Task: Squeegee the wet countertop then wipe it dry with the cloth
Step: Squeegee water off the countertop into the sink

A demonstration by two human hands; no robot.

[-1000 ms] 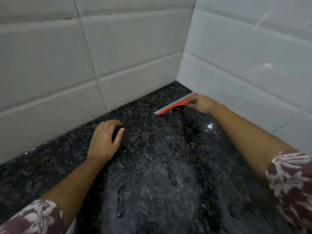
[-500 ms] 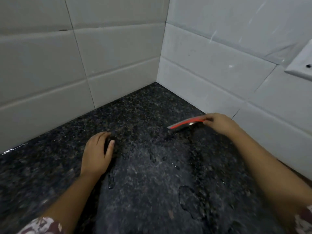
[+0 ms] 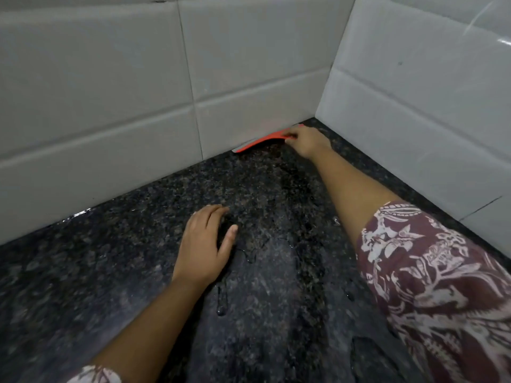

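Observation:
The dark speckled granite countertop (image 3: 124, 258) is wet, with streaks and drops of water in its middle. My right hand (image 3: 308, 140) reaches to the far corner and grips a red squeegee (image 3: 261, 141) with a grey blade. The blade lies on the counter right along the foot of the back wall. My left hand (image 3: 206, 244) rests on the counter nearer to me, fingers loosely curved, holding nothing. No cloth is in view.
White tiled walls (image 3: 110, 92) close off the counter at the back and on the right (image 3: 414, 111), meeting in a corner just beyond the squeegee. A small puddle glints at the back wall's foot on the left (image 3: 80, 212).
My right hand has carried the squeegee from beside the right wall back up to the foot of the back wall near the corner. My left hand stays resting on the counter.

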